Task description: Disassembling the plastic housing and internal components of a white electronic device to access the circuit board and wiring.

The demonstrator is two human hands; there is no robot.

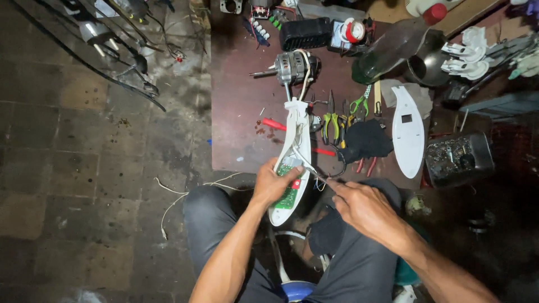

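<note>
Two hands on open white housing (pixel 294 147), near edge of brown table (pixel 238 112). My left hand (pixel 273 183) grips housing over exposed green circuit board (pixel 287 193); my right hand (pixel 359 206) pinches thin wire (pixel 321 178) just beside it. Judging: cover (pixel 408 132) already off, lying right of housing; wiring work unfinished. Beyond housing, motor (pixel 292 67). Far right, dark tub (pixel 459 158) holds small metal parts.

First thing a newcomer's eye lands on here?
Probably the long white plastic housing at centre, its green circuit board exposed, which the left hand grips while the right hand pinches thin wires beside it. Just above, an electric motor lies on the dark red worktable. To the right sit pliers and a matching white cover.
</note>
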